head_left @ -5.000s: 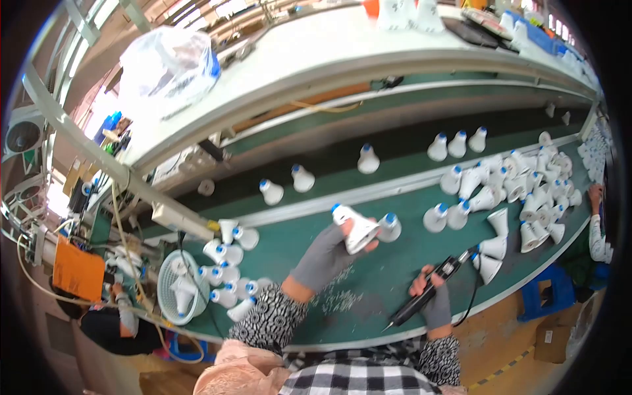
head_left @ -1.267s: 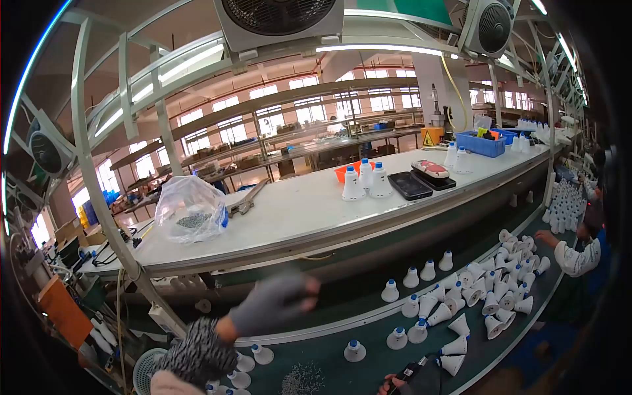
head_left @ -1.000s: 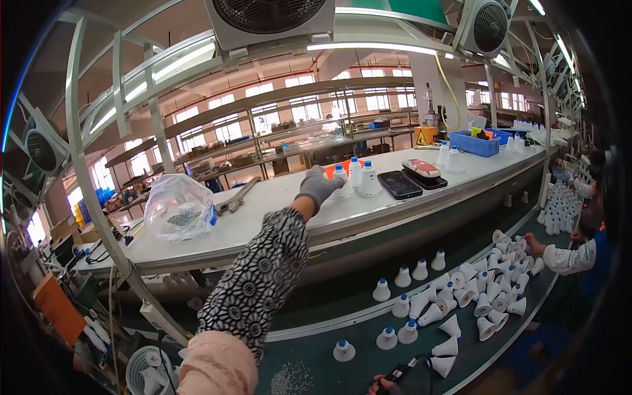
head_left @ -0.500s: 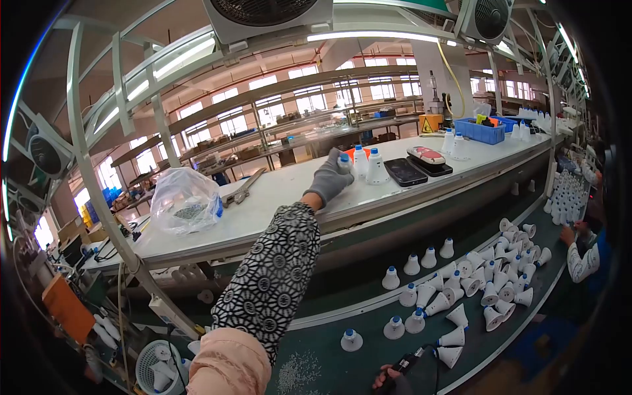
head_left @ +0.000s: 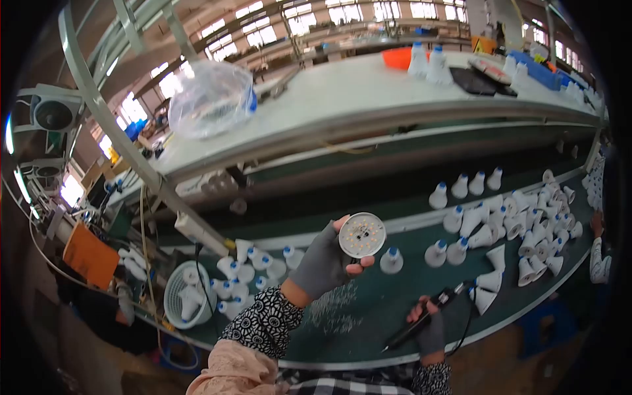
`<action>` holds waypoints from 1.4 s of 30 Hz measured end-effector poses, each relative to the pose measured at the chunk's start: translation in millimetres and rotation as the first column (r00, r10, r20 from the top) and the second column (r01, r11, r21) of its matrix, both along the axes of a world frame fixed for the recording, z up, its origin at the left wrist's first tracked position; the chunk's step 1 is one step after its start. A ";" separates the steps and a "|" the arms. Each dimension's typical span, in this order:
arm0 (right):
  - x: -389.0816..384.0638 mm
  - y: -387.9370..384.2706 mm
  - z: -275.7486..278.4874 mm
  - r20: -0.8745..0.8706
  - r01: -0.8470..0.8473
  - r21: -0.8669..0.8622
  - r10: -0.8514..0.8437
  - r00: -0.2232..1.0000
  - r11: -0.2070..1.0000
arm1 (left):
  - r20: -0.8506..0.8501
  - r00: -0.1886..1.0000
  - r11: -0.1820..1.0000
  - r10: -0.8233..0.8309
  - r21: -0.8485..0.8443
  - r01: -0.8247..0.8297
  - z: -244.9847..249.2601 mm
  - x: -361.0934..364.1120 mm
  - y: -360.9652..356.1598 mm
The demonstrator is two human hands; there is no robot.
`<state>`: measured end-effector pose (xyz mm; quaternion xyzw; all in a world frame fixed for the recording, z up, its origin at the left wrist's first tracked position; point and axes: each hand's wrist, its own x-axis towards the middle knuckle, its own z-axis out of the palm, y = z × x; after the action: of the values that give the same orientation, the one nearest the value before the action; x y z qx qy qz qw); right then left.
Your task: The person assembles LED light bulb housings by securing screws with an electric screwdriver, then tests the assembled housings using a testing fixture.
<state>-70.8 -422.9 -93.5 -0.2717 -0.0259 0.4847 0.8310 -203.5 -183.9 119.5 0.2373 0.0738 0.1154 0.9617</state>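
My left hand (head_left: 318,264), in a grey fingertip-less glove, is closed round an LED bulb (head_left: 362,236). The bulb's round face, dotted with small yellow LEDs, is turned towards me; its body is hidden behind. Lower right, my right hand (head_left: 429,329) grips a slim black corded tool that looks like an electric screwdriver (head_left: 444,297), its thin tip pointing down and left. Between the hands, small pale pieces (head_left: 332,309) lie scattered on the green bench (head_left: 382,303). A white bulb with a blue cap (head_left: 391,261) stands just right of the held one.
Many white bulbs (head_left: 526,224) crowd the bench at right. More bulbs (head_left: 253,263) stand left, beside a white basket (head_left: 172,309) holding some. On the raised white shelf (head_left: 342,99) are a clear plastic bag (head_left: 210,99), two bulbs and phones. Another person's arm (head_left: 598,253) shows far right.
My left hand has come down from the raised shelf with a bulb, now held face towards me over the bench. The view has tilted down, showing more of my right hand and its tool.
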 end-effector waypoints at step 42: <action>4.2 5.5 0.4 0.017 0.003 0.019 -0.004 1.000 1.000 | -0.425 0.893 0.915 0.148 0.402 0.039 -84.1 -74.1 -63.7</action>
<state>-66.7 -417.4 -93.1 -0.2679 -0.0369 0.4807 0.8341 -277.6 -247.5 35.4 0.4466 0.2742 0.0979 0.8461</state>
